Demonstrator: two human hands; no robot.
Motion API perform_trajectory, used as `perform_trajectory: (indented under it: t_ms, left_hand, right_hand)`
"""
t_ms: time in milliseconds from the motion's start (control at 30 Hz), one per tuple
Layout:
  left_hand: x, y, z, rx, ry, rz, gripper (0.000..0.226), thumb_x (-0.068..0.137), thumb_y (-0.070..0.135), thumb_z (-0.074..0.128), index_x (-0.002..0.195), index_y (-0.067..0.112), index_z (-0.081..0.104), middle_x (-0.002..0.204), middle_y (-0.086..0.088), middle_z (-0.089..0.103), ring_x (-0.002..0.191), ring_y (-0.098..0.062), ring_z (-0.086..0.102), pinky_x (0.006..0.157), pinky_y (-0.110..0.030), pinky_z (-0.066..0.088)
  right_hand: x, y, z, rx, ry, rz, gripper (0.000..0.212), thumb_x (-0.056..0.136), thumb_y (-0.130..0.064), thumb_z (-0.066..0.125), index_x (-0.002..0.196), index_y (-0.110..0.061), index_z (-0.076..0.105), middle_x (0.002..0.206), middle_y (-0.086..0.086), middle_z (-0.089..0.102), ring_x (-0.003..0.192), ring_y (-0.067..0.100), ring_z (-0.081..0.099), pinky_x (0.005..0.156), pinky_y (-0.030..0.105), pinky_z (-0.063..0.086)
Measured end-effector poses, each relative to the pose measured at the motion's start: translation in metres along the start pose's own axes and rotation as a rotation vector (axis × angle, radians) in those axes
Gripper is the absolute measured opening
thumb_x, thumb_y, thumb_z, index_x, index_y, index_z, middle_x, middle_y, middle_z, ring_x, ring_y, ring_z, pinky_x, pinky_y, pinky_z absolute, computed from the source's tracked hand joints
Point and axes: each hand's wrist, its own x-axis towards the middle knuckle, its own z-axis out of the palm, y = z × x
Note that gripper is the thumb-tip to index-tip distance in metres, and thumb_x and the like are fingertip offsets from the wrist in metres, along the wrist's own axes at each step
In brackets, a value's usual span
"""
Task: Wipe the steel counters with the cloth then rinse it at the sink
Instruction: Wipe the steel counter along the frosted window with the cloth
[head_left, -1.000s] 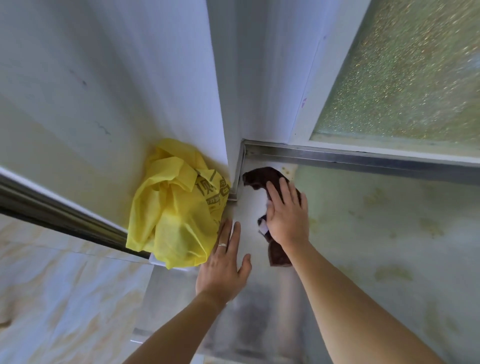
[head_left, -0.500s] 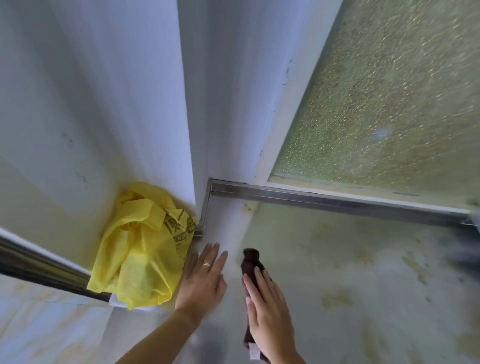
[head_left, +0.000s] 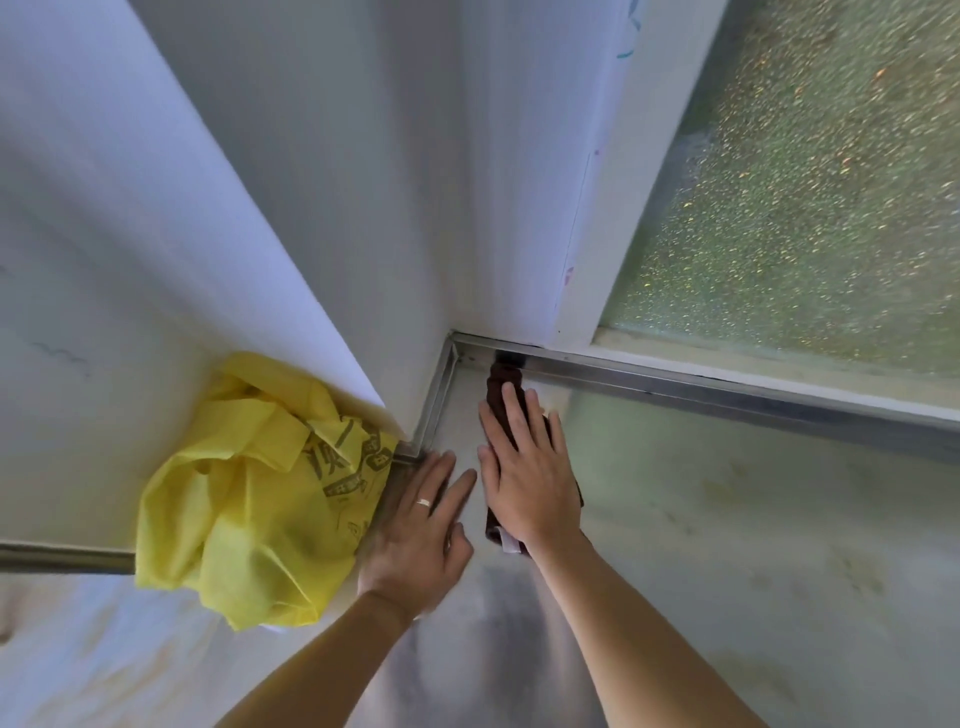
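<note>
A dark brown cloth lies flat on the steel counter, reaching up to the counter's raised back rim in the corner. My right hand presses flat on the cloth with fingers spread, covering most of it; a white tag sticks out at its near end. My left hand, with a ring on one finger, rests flat on the counter just left of the cloth, its side against a yellow bag. No sink is in view.
A crumpled yellow plastic bag with dark print sits at the left against a white wall corner. A frosted window rises behind the steel rim. Marble-patterned surface lies at the lower left.
My right hand pulled the cloth back toward me half a second ago and has now pushed it forward again to the back rim. The left hand stayed beside the bag.
</note>
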Motion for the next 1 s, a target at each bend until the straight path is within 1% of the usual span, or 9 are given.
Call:
perform_trajectory:
  t_ms: [233, 333, 433, 600, 700, 800, 867, 933, 1000]
  left_hand:
    - [0.000, 0.000, -0.004, -0.051, 0.036, -0.021, 0.058, 0.093, 0.030, 0.051, 0.150, 0.026, 0.045, 0.162, 0.001, 0.032, 0.153, -0.017, 0.022, 0.119, -0.040, 0.034]
    - [0.001, -0.004, -0.003, -0.050, 0.055, -0.016, 0.057, 0.092, 0.030, 0.048, 0.149, 0.024, 0.047, 0.160, 0.000, 0.035, 0.152, -0.018, 0.025, 0.120, -0.040, 0.033]
    - [0.001, -0.004, 0.000, -0.041, 0.068, -0.021, 0.058, 0.092, 0.032, 0.043, 0.149, 0.024, 0.047, 0.159, -0.002, 0.036, 0.150, -0.021, 0.027, 0.121, -0.040, 0.032]
    - [-0.005, 0.006, 0.002, 0.070, 0.002, -0.027, 0.057, 0.093, 0.032, 0.037, 0.148, 0.019, 0.047, 0.155, -0.011, 0.042, 0.148, -0.029, 0.032, 0.120, -0.045, 0.031]
    - [-0.034, 0.017, -0.005, -0.007, 0.006, -0.054, 0.053, 0.092, 0.033, 0.044, 0.142, 0.018, 0.052, 0.150, -0.012, 0.048, 0.144, -0.031, 0.039, 0.116, -0.047, 0.036]
    - [-0.067, 0.024, -0.013, -0.043, 0.023, -0.013, 0.052, 0.090, 0.029, 0.048, 0.141, 0.019, 0.053, 0.150, -0.011, 0.048, 0.146, -0.031, 0.036, 0.115, -0.049, 0.036]
    - [-0.083, 0.020, -0.014, -0.033, 0.029, -0.041, 0.052, 0.091, 0.028, 0.047, 0.141, 0.019, 0.053, 0.152, -0.012, 0.046, 0.148, -0.031, 0.032, 0.116, -0.049, 0.033]
    - [-0.094, 0.016, -0.011, -0.033, 0.021, -0.097, 0.052, 0.094, 0.029, 0.041, 0.144, 0.019, 0.050, 0.156, -0.012, 0.042, 0.150, -0.030, 0.029, 0.119, -0.051, 0.029]
    - [-0.101, 0.015, -0.004, -0.009, -0.003, -0.094, 0.058, 0.096, 0.033, 0.039, 0.152, 0.019, 0.041, 0.162, -0.012, 0.032, 0.154, -0.029, 0.020, 0.123, -0.052, 0.022]
  right_hand:
    - [-0.008, 0.027, -0.003, -0.035, 0.041, 0.067, 0.058, 0.108, -0.035, 0.031, 0.162, -0.016, 0.029, 0.171, 0.012, 0.020, 0.160, 0.030, 0.015, 0.129, 0.049, 0.017]
    - [-0.032, 0.071, -0.011, -0.064, 0.080, 0.136, 0.055, 0.106, -0.026, 0.034, 0.160, -0.014, 0.035, 0.169, 0.014, 0.027, 0.157, 0.033, 0.023, 0.127, 0.049, 0.023]
    - [-0.070, 0.110, -0.021, -0.042, 0.124, 0.283, 0.052, 0.105, -0.018, 0.033, 0.156, -0.010, 0.042, 0.165, 0.017, 0.034, 0.153, 0.035, 0.032, 0.124, 0.049, 0.030]
    - [-0.136, 0.131, -0.032, 0.083, 0.275, 0.509, 0.051, 0.099, -0.008, 0.032, 0.142, -0.001, 0.057, 0.149, 0.027, 0.053, 0.137, 0.047, 0.052, 0.107, 0.061, 0.049]
    - [-0.171, 0.103, -0.044, 0.209, 0.362, 0.593, 0.046, 0.098, 0.005, 0.049, 0.142, -0.003, 0.057, 0.147, 0.025, 0.055, 0.127, 0.046, 0.061, 0.098, 0.059, 0.056]
    - [-0.204, 0.037, -0.052, 0.323, 0.359, 0.395, 0.066, 0.089, 0.007, 0.065, 0.150, -0.012, 0.050, 0.160, 0.018, 0.042, 0.137, 0.041, 0.055, 0.104, 0.043, 0.053]
    - [-0.229, -0.023, -0.043, 0.353, 0.261, 0.246, 0.086, 0.078, 0.012, 0.074, 0.154, -0.014, 0.044, 0.167, 0.013, 0.031, 0.150, 0.034, 0.039, 0.109, 0.050, 0.050]
    - [-0.250, -0.079, -0.027, 0.297, 0.171, 0.121, 0.078, 0.086, 0.005, 0.070, 0.157, -0.013, 0.042, 0.170, 0.007, 0.026, 0.157, 0.029, 0.027, 0.116, 0.054, 0.042]
    - [-0.261, -0.107, -0.015, 0.232, 0.113, 0.101, 0.061, 0.100, -0.014, 0.056, 0.159, -0.019, 0.038, 0.171, 0.003, 0.024, 0.158, 0.025, 0.023, 0.120, 0.049, 0.037]
